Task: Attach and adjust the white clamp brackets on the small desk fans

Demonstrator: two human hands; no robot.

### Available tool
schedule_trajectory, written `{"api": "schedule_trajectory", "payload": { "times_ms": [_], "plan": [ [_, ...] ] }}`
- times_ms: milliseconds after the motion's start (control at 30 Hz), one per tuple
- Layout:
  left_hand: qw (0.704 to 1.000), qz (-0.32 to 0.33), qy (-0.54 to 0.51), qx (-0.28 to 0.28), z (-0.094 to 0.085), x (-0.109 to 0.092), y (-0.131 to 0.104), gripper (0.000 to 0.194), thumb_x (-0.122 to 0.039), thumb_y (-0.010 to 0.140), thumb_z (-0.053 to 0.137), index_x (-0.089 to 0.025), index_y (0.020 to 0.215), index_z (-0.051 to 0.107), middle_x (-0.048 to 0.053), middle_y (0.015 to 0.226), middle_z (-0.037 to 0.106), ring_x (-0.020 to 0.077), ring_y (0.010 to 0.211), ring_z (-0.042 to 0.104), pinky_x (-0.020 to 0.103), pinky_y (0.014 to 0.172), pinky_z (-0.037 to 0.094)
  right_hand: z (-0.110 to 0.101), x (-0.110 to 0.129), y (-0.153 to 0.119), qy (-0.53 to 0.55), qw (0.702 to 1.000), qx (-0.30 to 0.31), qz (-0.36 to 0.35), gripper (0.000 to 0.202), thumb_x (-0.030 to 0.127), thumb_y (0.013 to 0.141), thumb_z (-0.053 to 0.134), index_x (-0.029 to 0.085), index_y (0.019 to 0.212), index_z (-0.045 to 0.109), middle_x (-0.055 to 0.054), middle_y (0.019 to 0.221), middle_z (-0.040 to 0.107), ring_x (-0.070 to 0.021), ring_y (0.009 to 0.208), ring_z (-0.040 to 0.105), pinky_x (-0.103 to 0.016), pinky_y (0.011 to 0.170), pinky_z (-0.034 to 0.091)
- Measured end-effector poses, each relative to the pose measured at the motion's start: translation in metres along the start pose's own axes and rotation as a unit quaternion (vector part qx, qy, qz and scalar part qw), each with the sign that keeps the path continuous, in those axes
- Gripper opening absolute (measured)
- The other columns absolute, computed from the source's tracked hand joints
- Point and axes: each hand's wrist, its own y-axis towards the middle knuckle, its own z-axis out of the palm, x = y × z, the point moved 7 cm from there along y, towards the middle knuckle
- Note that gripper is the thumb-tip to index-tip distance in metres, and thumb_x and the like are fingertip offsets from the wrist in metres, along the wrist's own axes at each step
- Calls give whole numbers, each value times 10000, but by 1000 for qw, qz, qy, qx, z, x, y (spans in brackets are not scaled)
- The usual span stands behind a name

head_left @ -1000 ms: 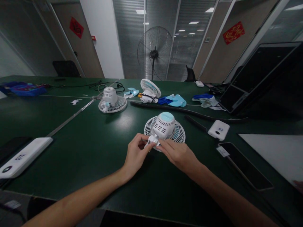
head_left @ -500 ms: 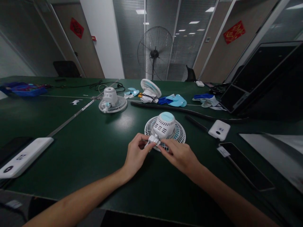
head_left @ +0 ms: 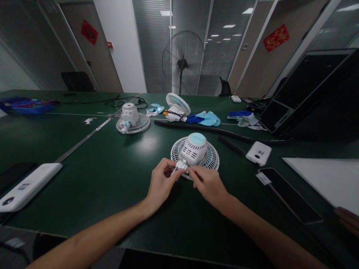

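A white fan head [head_left: 194,149] lies grille-down on the green table, its motor housing with a light-blue cap facing up. At its near side, a small white bracket-like part [head_left: 181,165] is pinched between the thumb and fingers of my left hand [head_left: 162,182]. My right hand [head_left: 209,185] is closed at the right side of that same part, thumb and fingertips pressed together. Whether the right fingertips hold the part itself or something tiny is too small to tell.
Further back on the table [head_left: 112,194] are two more fan units [head_left: 130,116] [head_left: 178,108], light-blue blades [head_left: 210,118] and a long black strip [head_left: 196,128]. Right stand a white power bank [head_left: 258,153], a phone [head_left: 290,194] and another person's hand [head_left: 347,220].
My right hand's fingers have drawn together and shifted slightly left beside the white part. My left hand stays put. Another person's hand has appeared at the right edge.
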Motion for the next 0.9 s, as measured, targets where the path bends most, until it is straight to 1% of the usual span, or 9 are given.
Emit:
{"api": "schedule_trajectory", "payload": {
  "times_ms": [133,233,333,467,567,667,733,800,900],
  "plan": [
    [1000,-6,4,-2,-1,0,0,208,-368,892,763,-193,983,698,55,991,696,200,855,685,325,763,573,15,-20,-1,178,964,61,185,512,525,1078,367,154,896,668,-52,742,725,-139,438,633,-246,350,445],
    [1000,-4,6,-4,-1,-1,1,216,-367,883,771,-193,985,696,57,993,697,201,854,683,327,763,576,-8,-7,1,36,997,-4,71,369,450,1048,494,159,1034,720,-92,889,760,-178,624,707,-298,545,563],
    [1000,2,5,-4,-1,-2,2,202,-363,897,757,-195,994,701,58,997,696,199,860,678,322,762,574,-16,9,-3,-96,993,-2,-72,358,369,1025,563,155,1297,660,-146,1131,746,-254,893,732,-372,740,593],
    [1000,7,4,5,-1,-1,1,190,-359,913,747,-198,1003,700,52,997,685,192,855,676,313,755,569,-12,9,-5,-86,992,10,-89,309,339,1064,490,167,1215,699,-138,1104,750,-245,904,722,-368,753,572],
    [1000,12,1,12,-1,-1,0,190,-350,911,752,-202,1013,694,49,1007,681,195,877,685,311,764,568,0,-3,-1,88,995,23,30,368,451,1056,495,173,967,718,-60,777,727,-162,617,672,-284,575,530],
    [1000,17,6,11,-1,-3,0,167,-336,920,740,-201,1011,696,49,1005,680,196,886,690,312,775,570,22,-16,-3,308,928,76,194,488,597,1025,470,164,943,679,-11,678,666,-97,403,538,-210,360,367],
    [1000,18,10,7,-1,-3,1,153,-328,919,739,-202,995,698,49,1001,679,196,886,690,315,780,572,27,-16,-5,358,898,104,233,521,624,1020,447,155,1007,675,-34,752,687,-103,421,561,-206,335,347],
    [1000,15,11,4,-1,-2,2,162,-328,907,754,-203,991,696,48,1001,679,198,883,690,318,779,575,15,-15,-3,273,937,90,200,494,592,1026,465,153,1029,690,-57,794,703,-129,497,616,-227,383,411],
    [1000,9,11,6,-1,0,3,189,-344,898,764,-203,1005,697,51,1001,682,199,873,684,323,778,579,-13,-1,0,9,999,19,33,382,489,1019,561,159,1146,705,-110,959,733,-196,723,690,-300,592,532]
  ]
}}
